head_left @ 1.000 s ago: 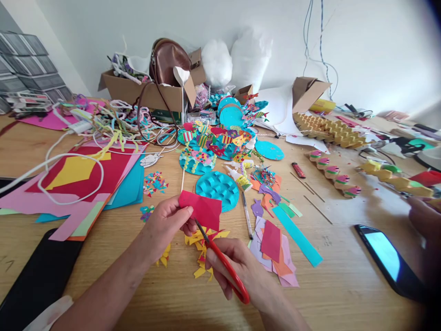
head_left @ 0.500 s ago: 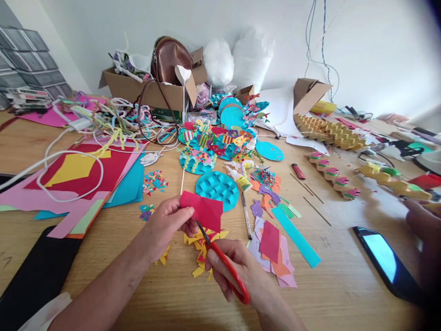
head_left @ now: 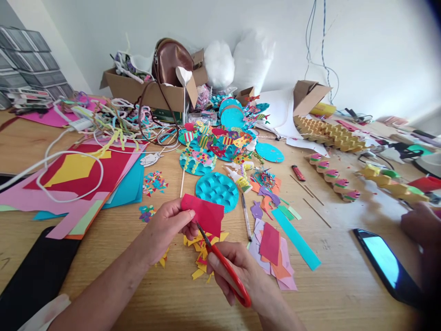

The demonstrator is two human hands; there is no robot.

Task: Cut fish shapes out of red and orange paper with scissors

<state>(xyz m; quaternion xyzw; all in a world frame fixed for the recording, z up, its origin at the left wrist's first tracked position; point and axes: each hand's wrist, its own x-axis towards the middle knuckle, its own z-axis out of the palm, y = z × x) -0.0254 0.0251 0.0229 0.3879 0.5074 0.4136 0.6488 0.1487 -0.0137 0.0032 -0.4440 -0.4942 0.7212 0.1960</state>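
Between the thumb and fingers of my left hand [head_left: 172,218] is a piece of red paper [head_left: 208,214], held up over the table. My right hand [head_left: 237,271] is closed round red-handled scissors [head_left: 230,273]. Their dark blades point up and left, at the lower edge of the red paper near my left thumb. Below the paper lies a heap of yellow paper scraps [head_left: 198,273] with a few red bits. Just behind the paper sits a round turquoise disc [head_left: 220,191] with raised curved strips.
Glue bottles [head_left: 243,181], a pen [head_left: 246,218] and coloured paper offcuts [head_left: 270,243] lie to the right. Stacked paper sheets [head_left: 120,181] and a white cable [head_left: 39,184] are at left. At far right, another person's hand [head_left: 418,225] is beside a phone [head_left: 382,262].
The red paper and the scissors have shifted very slightly; the blades remain at the paper's lower edge. At far right, the other person's hand has moved a little.
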